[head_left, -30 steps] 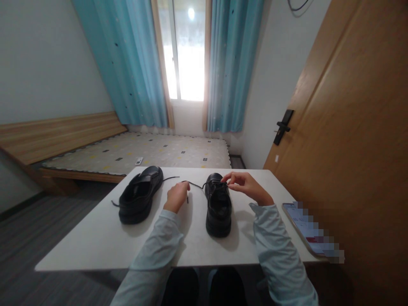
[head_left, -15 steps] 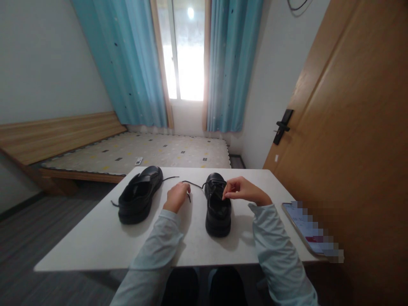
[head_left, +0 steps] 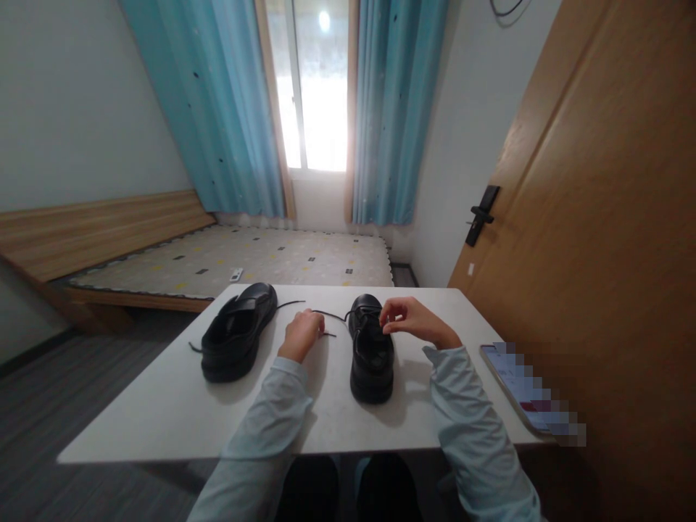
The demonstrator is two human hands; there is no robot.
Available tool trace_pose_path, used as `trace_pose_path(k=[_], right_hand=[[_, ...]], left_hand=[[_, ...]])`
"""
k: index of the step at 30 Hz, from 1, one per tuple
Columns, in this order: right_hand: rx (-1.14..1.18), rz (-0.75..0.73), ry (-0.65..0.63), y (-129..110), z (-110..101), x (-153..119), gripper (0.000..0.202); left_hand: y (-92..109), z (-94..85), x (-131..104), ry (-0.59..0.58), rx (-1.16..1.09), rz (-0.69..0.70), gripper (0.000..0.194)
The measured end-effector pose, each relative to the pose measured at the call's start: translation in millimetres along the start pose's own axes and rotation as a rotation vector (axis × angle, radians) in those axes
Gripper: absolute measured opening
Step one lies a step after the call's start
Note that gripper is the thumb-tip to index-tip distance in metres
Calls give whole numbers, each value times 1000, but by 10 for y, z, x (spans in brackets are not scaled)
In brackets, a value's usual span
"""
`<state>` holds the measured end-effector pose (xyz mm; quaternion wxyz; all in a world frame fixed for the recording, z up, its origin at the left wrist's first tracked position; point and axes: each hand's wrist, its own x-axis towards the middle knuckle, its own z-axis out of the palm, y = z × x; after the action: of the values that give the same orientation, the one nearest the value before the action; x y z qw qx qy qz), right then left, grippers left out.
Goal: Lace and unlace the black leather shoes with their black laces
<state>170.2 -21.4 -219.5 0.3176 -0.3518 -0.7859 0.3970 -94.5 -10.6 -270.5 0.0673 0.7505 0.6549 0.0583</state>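
Observation:
A black lace-up shoe [head_left: 372,380] stands on the white table in front of me, toe pointing away. From its left side a dark shoelace [head_left: 331,315] runs to my left hand [head_left: 302,336], whose closed fingers grip it; the loose tip pokes out to the right. My right hand [head_left: 417,320] is closed in a pinch at the shoe's right edge, by the tongue and lacing. Whatever lies between those fingertips is too small to make out. The matching black shoe [head_left: 231,355] rests farther left, its laces trailing onto the table.
The white table [head_left: 163,428] fills the near space. A phone [head_left: 514,388], partly blurred out, lies at its right edge beside a wooden door [head_left: 609,217]. Beyond the table stands a bed [head_left: 261,254] with a small white remote [head_left: 235,275] on it.
My right hand has lifted slightly away from the shoe's opening toward the lacing. The lace tip below my left hand has swung from pointing down to pointing right.

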Motion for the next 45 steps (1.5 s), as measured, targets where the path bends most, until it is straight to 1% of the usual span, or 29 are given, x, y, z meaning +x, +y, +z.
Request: trace_pose_path(k=[2,5,7,9,12,15,19,21,23,26,32,36,41,43,45], right_hand=[[-11,-8,113,34,-7,23,26],[-49,18,268,139,-24,71,24],[-147,41,366,221,-36,99,21],[-240,64,418,288,-43,118,18],[-319,57,433,345,-33,132,17],[-359,32,431,359,-8,143,20],[-342,19,449,316,55,167,19],[-321,-36,486,267,106,180,21],[-319,-87,501,212,169,191,22],[-330,-157,469,149,270,204,20],[-459,-277,493,136,405,220,14],[-518,-336,535,140,436,221,12],[-596,-396,528,127,441,217,9],[-627,-394,529,116,433,213,9],[-631,-362,551,107,410,206,8]], left_hand=[[3,8,14,41,-1,9,14],[26,10,54,177,-50,23,16],[56,-4,82,276,-133,42,15],[92,-25,100,352,-250,80,13],[139,-48,109,439,-393,146,15],[173,-41,117,503,-451,194,23],[243,-15,123,568,-573,269,22],[302,-14,109,589,-621,317,20],[366,-22,84,601,-632,354,18],[441,-34,49,617,-636,394,16],[494,-13,30,650,-643,478,13],[514,4,28,710,-648,535,11],[537,10,26,752,-686,516,9],[549,6,16,763,-697,524,9],[564,-5,0,790,-697,533,9]])
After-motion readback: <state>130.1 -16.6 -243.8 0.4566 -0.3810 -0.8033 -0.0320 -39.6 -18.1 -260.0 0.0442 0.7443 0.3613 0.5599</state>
